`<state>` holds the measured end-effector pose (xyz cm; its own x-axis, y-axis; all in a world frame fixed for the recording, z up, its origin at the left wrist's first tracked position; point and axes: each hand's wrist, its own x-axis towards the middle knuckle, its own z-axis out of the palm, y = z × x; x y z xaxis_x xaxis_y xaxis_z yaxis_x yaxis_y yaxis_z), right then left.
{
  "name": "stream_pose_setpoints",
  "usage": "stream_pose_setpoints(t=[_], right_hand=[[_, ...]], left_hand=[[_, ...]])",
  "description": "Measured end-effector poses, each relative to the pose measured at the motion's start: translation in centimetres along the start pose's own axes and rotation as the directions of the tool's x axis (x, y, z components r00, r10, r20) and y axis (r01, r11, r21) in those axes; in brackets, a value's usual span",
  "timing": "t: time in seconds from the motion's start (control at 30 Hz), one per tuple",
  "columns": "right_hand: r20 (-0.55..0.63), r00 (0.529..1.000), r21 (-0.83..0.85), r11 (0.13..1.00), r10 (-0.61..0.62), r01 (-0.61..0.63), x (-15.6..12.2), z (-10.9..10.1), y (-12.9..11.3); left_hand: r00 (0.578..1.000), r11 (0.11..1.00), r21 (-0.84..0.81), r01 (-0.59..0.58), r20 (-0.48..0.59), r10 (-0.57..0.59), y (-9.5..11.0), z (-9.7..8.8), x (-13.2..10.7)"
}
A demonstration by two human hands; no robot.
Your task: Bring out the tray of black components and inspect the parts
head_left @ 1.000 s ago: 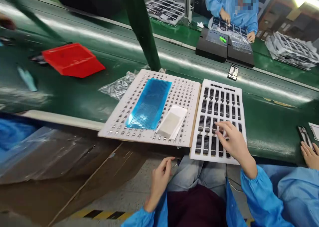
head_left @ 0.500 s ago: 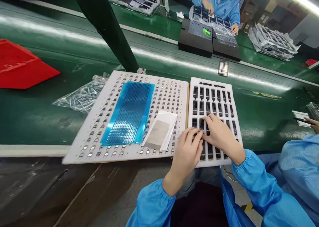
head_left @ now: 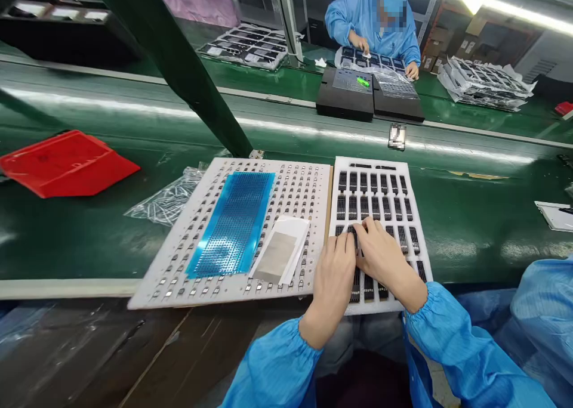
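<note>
A white foam tray [head_left: 369, 160] holding rows of slim dark components is lying on the green belt worktop [head_left: 470, 217], directly in front of the person. Both hands are bent over its lower middle rows, the left hand [head_left: 333, 289] and the right hand [head_left: 382, 256] nearly touching, with their fingers curling down among the components; whether they are gripping a piece is hidden. Just beside the tray, on its left in view, a white perforated board [head_left: 268, 162] is carrying rows of small metal parts, with a blue film sheet [head_left: 233, 223] and a white paper packet [head_left: 280, 253] lying on it. Past the board, a clear plastic bag [head_left: 168, 199] of metal pieces and a red plastic tray [head_left: 67, 163] are sitting on the belt. Across the line, a co-worker [head_left: 371, 20] in a blue smock is working with both hands beside a black machine [head_left: 344, 95].
</note>
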<state>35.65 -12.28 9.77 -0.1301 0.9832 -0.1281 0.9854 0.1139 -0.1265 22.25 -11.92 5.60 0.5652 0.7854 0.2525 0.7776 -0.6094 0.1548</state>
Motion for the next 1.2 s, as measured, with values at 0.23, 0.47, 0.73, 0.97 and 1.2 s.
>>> stream_pose_setpoints(t=[0.23,0.47,0.73,0.97,1.2], right_hand=[[-0.042,0.984,0.393,0.903,-0.172,0.175,-1.2,-1.0,4.6],[-0.191,0.981,0.272,0.958,-0.037,0.090,10.1,-4.4,12.6],[-0.083,0.987,-0.010,0.991,-0.135,0.134,19.9,-3.8,13.0],[0.040,0.991,-0.144,0.980,-0.130,0.134,20.4,-5.2,13.0],[0.127,0.986,-0.258,0.957,-0.104,0.134,21.1,-6.8,12.2]], left_hand=[[0.992,0.997,-0.021,0.077,0.105,-0.074,0.2,-1.2,2.7],[0.998,0.991,-0.130,-0.033,-0.063,0.025,-2.9,-0.1,10.9],[0.993,0.989,-0.093,0.114,0.048,-0.110,-4.3,4.3,17.9],[0.992,0.984,-0.142,0.107,-0.044,-0.114,-4.4,4.9,17.1],[0.988,0.963,-0.255,0.087,-0.102,-0.117,-4.2,5.5,16.9]])
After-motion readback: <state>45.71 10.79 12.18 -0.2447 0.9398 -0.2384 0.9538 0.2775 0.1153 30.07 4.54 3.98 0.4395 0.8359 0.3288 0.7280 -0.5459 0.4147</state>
